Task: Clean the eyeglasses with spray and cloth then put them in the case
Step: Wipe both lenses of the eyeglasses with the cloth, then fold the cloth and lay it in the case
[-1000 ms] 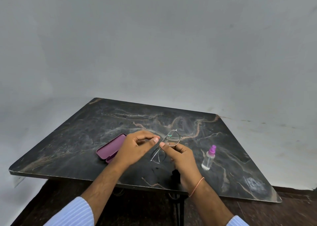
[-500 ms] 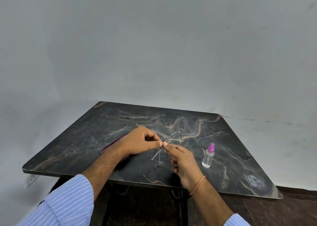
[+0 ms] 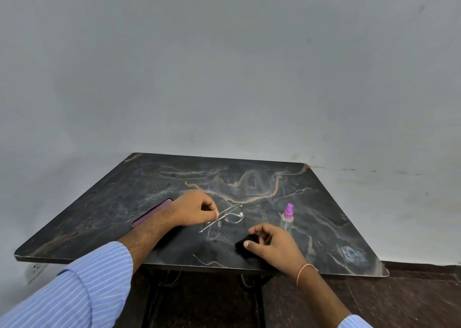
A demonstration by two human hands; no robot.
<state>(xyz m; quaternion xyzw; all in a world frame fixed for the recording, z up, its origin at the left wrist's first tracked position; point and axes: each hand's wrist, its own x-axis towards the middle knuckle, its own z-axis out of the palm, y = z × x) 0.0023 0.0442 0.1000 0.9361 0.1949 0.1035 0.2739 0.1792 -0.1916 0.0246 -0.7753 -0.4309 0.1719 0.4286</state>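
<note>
The eyeglasses (image 3: 225, 219) are held at the middle of the dark marbled counter (image 3: 174, 178), pinched at the frame by the fingertips of the left hand (image 3: 193, 209); that grip is closed on the frame near the bridge. The lenses are seen tilted, close to the counter. The right hand (image 3: 272, 244) is set nearer the front edge, its grip closed around a small black cloth (image 3: 245, 243) that lies on the counter. The spray bottle (image 3: 287, 219) with a pink top is stood upright just beyond the right hand. The purple case (image 3: 152, 211) is partly hidden behind the left wrist.
</note>
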